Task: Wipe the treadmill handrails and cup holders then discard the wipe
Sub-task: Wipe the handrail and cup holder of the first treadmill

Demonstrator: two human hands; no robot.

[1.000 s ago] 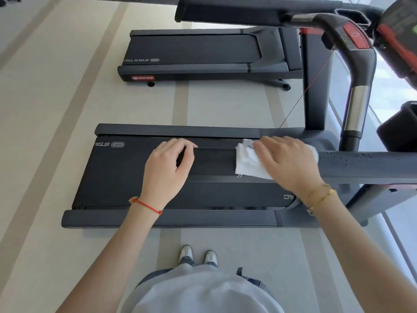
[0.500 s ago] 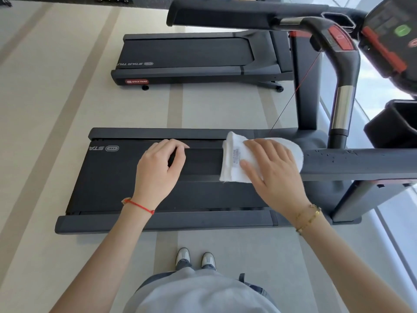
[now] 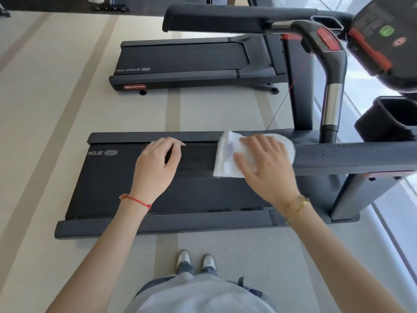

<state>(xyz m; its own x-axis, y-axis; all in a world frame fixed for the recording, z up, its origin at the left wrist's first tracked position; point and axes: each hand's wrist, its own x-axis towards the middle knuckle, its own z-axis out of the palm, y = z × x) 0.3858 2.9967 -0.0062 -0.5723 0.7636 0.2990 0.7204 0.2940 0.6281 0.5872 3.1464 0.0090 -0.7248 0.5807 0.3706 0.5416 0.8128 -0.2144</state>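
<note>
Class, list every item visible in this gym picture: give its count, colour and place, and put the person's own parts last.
near handrail: one, dark grey, across the middle right
wipe: one, white, draped over the near handrail
far handrail: one, black, top
cup holder: one, black, right edge
treadmills: two, dark grey, near deck and far deck
console: one, black with red trim, top right
shoes: two, grey-white, bottom centre
left hand: grips the near handrail's end, red string at wrist
right hand: presses the wipe, gold bracelet at wrist

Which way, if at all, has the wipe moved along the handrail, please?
Yes, slightly: the wipe slid along the handrail away from the upright bar, toward the left hand.
</note>
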